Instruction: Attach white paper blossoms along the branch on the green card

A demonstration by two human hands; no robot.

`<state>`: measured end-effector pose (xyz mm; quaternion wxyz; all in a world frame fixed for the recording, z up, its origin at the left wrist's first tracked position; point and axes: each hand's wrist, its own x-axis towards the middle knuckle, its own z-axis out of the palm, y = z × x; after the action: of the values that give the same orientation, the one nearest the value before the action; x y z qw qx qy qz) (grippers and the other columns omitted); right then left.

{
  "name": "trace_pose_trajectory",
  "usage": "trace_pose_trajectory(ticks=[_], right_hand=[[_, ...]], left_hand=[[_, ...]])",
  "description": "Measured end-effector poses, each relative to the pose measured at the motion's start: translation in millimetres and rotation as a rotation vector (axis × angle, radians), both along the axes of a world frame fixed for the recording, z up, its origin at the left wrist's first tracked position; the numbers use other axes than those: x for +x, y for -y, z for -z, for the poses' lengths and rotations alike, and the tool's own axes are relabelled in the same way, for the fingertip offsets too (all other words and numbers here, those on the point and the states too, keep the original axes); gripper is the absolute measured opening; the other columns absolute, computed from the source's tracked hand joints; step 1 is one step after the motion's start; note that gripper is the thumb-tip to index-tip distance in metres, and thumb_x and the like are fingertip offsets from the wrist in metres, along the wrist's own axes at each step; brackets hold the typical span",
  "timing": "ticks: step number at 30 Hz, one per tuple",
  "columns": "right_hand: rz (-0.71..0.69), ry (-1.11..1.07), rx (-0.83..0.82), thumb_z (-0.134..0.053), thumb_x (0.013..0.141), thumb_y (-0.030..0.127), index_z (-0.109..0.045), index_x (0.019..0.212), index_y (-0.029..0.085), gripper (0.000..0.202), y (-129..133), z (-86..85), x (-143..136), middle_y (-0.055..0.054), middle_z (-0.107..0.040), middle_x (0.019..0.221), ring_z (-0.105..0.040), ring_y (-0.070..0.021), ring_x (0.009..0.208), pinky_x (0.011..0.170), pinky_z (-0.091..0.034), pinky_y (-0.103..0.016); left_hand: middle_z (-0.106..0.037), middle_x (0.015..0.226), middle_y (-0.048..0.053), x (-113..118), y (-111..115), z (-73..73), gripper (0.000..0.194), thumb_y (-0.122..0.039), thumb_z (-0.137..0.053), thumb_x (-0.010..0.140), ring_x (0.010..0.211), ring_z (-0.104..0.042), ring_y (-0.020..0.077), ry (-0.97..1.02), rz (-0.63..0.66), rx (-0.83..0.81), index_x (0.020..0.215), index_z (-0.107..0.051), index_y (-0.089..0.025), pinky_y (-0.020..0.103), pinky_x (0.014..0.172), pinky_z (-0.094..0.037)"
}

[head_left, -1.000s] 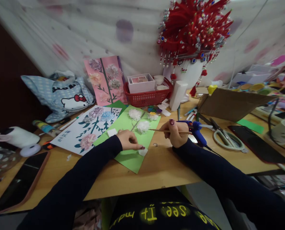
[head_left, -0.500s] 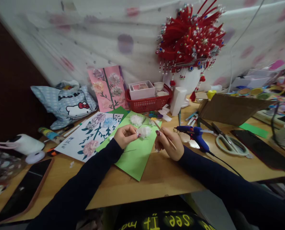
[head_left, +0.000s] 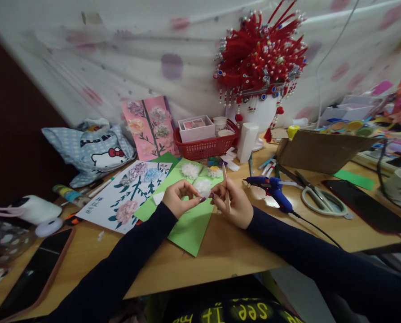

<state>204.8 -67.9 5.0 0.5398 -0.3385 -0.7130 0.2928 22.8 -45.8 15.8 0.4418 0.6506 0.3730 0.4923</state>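
My left hand point(head_left: 182, 198) pinches finger and thumb together over the green paper point(head_left: 192, 229); what sits between the tips is too small to name. Closed round a thin wooden stick point(head_left: 227, 199) is my right hand point(head_left: 235, 204), its fingertips close to the left ones. Just behind the fingertips lies a white fluffy flower point(head_left: 204, 186). Farther back on the paper are another white flower point(head_left: 190, 170) and one with a yellow centre point(head_left: 214, 171). A white sheet with paper flowers point(head_left: 121, 197) lies to the left.
A blue glue gun point(head_left: 271, 188), scissors point(head_left: 321, 199) and a black phone point(head_left: 372, 206) lie right. Behind are a red basket point(head_left: 205, 147), a white cup-like block point(head_left: 247, 142) and a red beaded headdress point(head_left: 264, 58). Another phone point(head_left: 35, 269) lies left.
My right hand has moved left toward my left hand, and the stick now stands more upright. My left hand has moved slightly right and lower. The view has shifted a little.
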Motion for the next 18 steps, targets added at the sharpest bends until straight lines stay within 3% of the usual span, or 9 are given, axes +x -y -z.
trace_pose_trajectory(ticks=[6, 10, 18], right_hand=[[0.12, -0.042, 0.13, -0.058, 0.08, 0.016, -0.029, 0.073, 0.023, 0.031, 5.1, -3.3, 1.0, 0.006, -0.042, 0.063, -0.04, -0.0093, 0.053, 0.052, -0.035, -0.024], [0.005, -0.02, 0.171, -0.059, 0.08, 0.013, -0.03, 0.074, 0.023, 0.031, 8.4, -2.6, -0.6, 0.003, -0.049, 0.069, -0.044, -0.0102, 0.057, 0.054, -0.037, -0.025], [-0.128, -0.051, 0.031, -0.058, 0.082, 0.019, -0.031, 0.076, 0.023, 0.028, 8.1, -0.6, -3.1, -0.004, -0.059, 0.08, -0.053, -0.0128, 0.063, 0.055, -0.044, -0.027]], left_hand=[[-0.062, 0.063, -0.002, 0.0, 0.5, -4.9, 0.036, -0.022, -0.079, 0.054, 0.045, -0.041, 0.0043, 0.018, -0.01, -0.071, 0.08, -0.054, -0.015, 0.019, 0.047, -0.031], [-0.059, 0.061, -0.003, 2.4, 2.4, -3.8, 0.037, -0.024, -0.08, 0.055, 0.046, -0.041, 0.0045, 0.009, 0.023, -0.103, 0.081, -0.055, -0.014, 0.019, 0.047, -0.028], [-0.058, 0.06, -0.003, 4.0, 5.8, -6.2, 0.045, -0.023, -0.085, 0.048, 0.052, -0.047, 0.0065, 0.024, 0.149, -0.178, 0.08, -0.055, -0.014, 0.02, 0.05, -0.03]])
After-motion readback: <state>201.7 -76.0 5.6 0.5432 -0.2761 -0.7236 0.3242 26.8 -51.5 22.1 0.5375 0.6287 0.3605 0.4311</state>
